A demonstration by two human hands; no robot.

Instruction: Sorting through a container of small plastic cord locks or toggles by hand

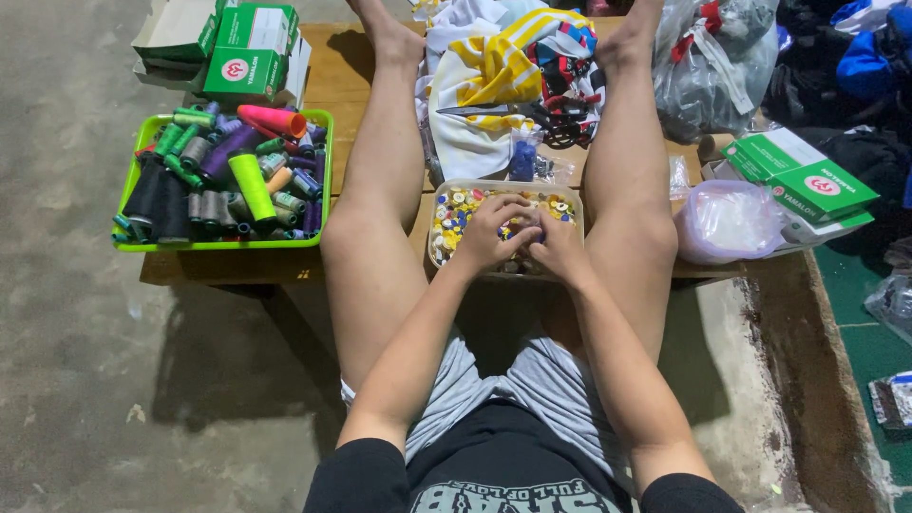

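Note:
A clear plastic tub (437, 249) full of small coloured buttons sits between my bare legs on a low wooden board. My left hand (491, 231) and my right hand (558, 246) meet over the tub's near half, fingers bent down among the buttons and touching each other. Whether either hand pinches a button is hidden by the fingers. Just beyond the tub lie a small bag with blue contents (523, 157) and black-handled scissors (532, 114) on yellow-and-white striped cloth (480, 71).
A green tray (126, 182) of several thread spools stands at the left. Green-and-white boxes (249, 49) lie behind it, more boxes (803, 176) at the right. A filled plastic bag (727, 220) sits by my right leg, beside a concrete floor edge.

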